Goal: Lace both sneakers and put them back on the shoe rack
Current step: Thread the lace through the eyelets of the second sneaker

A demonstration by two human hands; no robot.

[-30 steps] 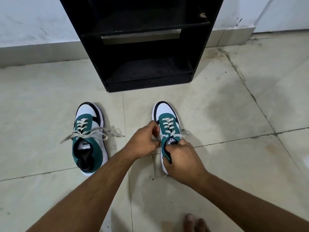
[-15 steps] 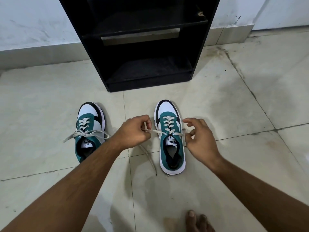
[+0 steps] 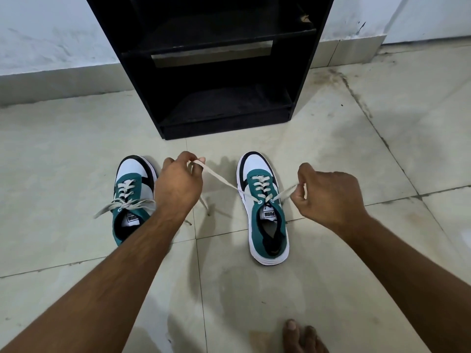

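Two teal, white and black sneakers stand on the tiled floor, toes toward the black shoe rack. The right sneaker is laced up to its top eyelets. My left hand pinches the left end of its cream lace and holds it stretched up and to the left. My right hand pinches the short right end just beside the shoe. The left sneaker lies partly behind my left forearm, laced, with loose ends spread sideways.
The rack's two visible shelves hold nothing and it backs onto a white wall. My bare toes show at the bottom edge. Pale floor tiles with dark grout lines surround the shoes.
Both hands have pulled apart from the right sneaker, drawing its lace ends taut to either side. My left hand has moved farther left and up, over the left sneaker's edge.
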